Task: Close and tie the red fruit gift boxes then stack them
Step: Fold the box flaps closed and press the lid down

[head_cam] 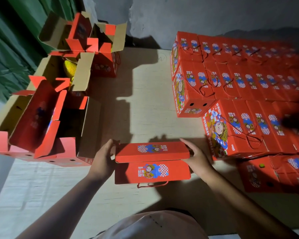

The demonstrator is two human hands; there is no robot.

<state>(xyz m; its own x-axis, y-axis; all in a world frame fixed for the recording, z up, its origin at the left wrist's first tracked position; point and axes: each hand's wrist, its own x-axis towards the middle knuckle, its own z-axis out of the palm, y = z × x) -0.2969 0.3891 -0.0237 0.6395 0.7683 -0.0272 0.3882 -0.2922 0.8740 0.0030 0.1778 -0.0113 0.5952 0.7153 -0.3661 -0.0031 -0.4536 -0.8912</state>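
Dim scene, hard light from behind — sharp shadows on floor [145, 104]; right edge dark, blurred; wide-angle bending.

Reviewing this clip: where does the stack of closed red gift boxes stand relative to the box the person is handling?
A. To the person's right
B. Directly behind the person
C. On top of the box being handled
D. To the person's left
A: the closed, tied boxes are stacked to the right, while the box being handled sits between the left hand and right hand.

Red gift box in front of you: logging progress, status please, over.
Left hand and right hand flank the red gift box. Top flaps folded down, rope handle untied. Nothing in the way.
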